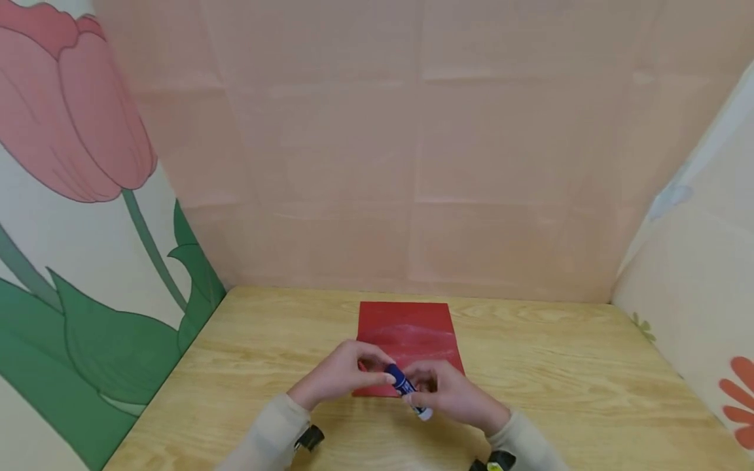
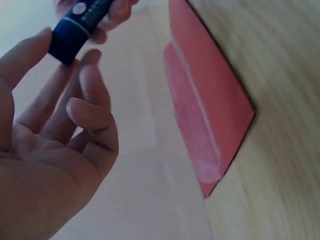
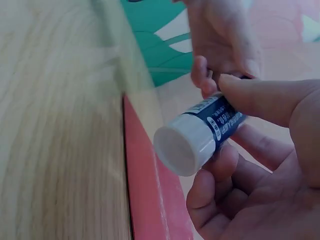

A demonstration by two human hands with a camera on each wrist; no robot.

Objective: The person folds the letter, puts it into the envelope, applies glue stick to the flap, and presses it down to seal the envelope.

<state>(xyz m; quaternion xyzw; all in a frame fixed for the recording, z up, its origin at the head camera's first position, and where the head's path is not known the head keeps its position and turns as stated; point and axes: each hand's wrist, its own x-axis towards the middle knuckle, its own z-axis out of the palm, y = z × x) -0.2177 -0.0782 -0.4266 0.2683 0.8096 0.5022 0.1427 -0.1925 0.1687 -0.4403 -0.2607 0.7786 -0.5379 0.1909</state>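
A glue stick with a dark blue cap and a white base is held tilted between both hands, above the near part of a red folded paper. My left hand pinches the capped end between thumb and fingertips. Around the labelled barrel, close to the white base, the fingers and thumb of my right hand are curled. In the left wrist view the red paper shows a crease and whitish, shiny smears on one panel.
The wooden table carries the paper near its middle. A pinkish sheet hangs behind the far edge. Tulip-printed panel stands at left, a pale flowered panel at right. Dark straps sit on both wrists.
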